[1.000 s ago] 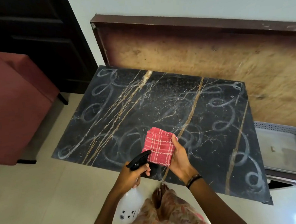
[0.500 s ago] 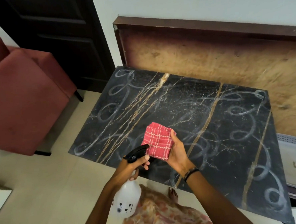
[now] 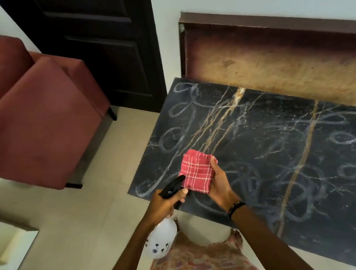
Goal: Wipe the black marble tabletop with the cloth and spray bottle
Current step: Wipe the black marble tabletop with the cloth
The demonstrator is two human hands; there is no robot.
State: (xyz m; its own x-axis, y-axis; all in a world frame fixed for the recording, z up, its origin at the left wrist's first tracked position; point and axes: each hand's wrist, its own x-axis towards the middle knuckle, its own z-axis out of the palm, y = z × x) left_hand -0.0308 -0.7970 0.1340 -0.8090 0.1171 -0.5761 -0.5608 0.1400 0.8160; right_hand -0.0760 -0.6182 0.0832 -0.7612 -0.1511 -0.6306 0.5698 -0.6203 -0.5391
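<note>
The black marble tabletop (image 3: 268, 154) has gold veins and pale looping smear marks across it. My right hand (image 3: 218, 183) holds a folded red checked cloth (image 3: 196, 172) just above the tabletop's near left corner. My left hand (image 3: 162, 204) grips the neck of a white spray bottle (image 3: 160, 241) below the table edge. The bottle's black nozzle (image 3: 173, 186) points at the cloth and almost touches it.
A red upholstered chair (image 3: 36, 122) stands on the tiled floor to the left. A dark door (image 3: 96, 48) is behind it. A worn brown wooden board (image 3: 272, 62) leans on the wall behind the table. My patterned clothing (image 3: 201, 262) shows at the bottom.
The view has swung left, so the table now sits further right and the chair shows more. Both hands keep the same hold on bottle and cloth.
</note>
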